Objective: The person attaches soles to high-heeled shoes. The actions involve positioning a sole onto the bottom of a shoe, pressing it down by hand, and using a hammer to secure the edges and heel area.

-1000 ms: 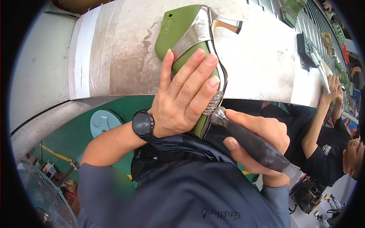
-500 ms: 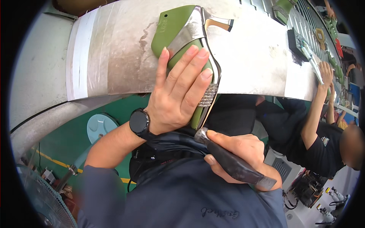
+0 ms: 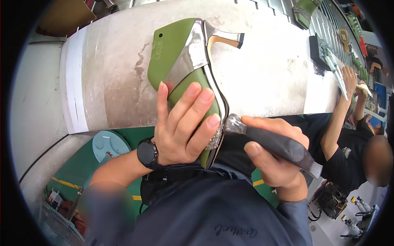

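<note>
The shoe [image 3: 193, 53] lies on its side on the bench [image 3: 271, 78], with the heel far, the toe near and the sole turned to the right. It sits around a green last [image 3: 170, 59], which has one small dark hole at the far end. The back part of the shoe is silver and shiny, and its slim heel ends in a black tip. Across the front part goes a band [image 3: 214, 141] of rough, glittering texture. The left hand [image 3: 180, 135] lies over this front part, the fingers a little spread; its thumb is hidden, so I cannot tell whether it clamps the shoe or only presses it. The right hand [image 3: 279, 149] is closed around the dark, thick middle of the tool [image 3: 275, 143]. The rounded metal end of the tool is at the edge of the sole, but I cannot tell if they touch; its other end is flat metal. The toe passes over the near edge of the bench and comes close to the dark shirt [image 3: 184, 209]. On the right, a wide stretch of pale bench lies between the heel and the dark box [image 3: 318, 49].
</note>
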`<state>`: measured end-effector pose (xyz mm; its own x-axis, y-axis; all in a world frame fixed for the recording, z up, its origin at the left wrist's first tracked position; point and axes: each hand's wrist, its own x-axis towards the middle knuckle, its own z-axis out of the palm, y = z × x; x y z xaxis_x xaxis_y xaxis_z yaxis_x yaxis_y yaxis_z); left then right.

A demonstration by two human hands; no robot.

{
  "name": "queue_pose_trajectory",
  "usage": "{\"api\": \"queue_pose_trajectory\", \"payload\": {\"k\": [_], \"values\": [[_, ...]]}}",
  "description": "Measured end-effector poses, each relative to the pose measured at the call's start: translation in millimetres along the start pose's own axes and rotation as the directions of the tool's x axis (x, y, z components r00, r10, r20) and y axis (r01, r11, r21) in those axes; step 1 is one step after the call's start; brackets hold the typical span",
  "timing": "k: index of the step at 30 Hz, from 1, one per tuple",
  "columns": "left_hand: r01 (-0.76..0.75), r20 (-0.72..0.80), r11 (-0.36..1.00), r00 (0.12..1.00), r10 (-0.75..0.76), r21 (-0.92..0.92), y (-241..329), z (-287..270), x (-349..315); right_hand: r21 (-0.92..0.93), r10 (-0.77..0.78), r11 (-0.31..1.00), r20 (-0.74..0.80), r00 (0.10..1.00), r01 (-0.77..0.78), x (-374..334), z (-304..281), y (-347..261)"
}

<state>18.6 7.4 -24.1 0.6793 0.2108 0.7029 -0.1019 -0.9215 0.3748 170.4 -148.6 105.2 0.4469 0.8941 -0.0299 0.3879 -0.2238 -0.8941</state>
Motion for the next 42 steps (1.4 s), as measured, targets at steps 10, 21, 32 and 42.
{"api": "queue_pose_trajectory", "payload": {"k": [10,21,32,42], "values": [[-0.007,-0.048,1.000,0.999,0.007,0.007,-1,10,-7,0.026,0.131,0.990,0.139,0.982,-0.136,52,-31,0],[0.007,-0.063,1.000,0.998,-0.006,0.005,2,11,-6,0.203,0.384,0.906,-0.026,0.923,-0.371,91,2,4],[0.168,0.472,0.985,0.871,-0.134,-0.030,-41,-56,65,0.346,0.164,0.935,-0.221,0.961,-0.080,88,-15,0],[0.223,0.499,0.971,0.853,-0.153,-0.084,-61,-36,74,0.441,0.335,0.846,-0.001,0.942,-0.301,95,-19,13]]}}
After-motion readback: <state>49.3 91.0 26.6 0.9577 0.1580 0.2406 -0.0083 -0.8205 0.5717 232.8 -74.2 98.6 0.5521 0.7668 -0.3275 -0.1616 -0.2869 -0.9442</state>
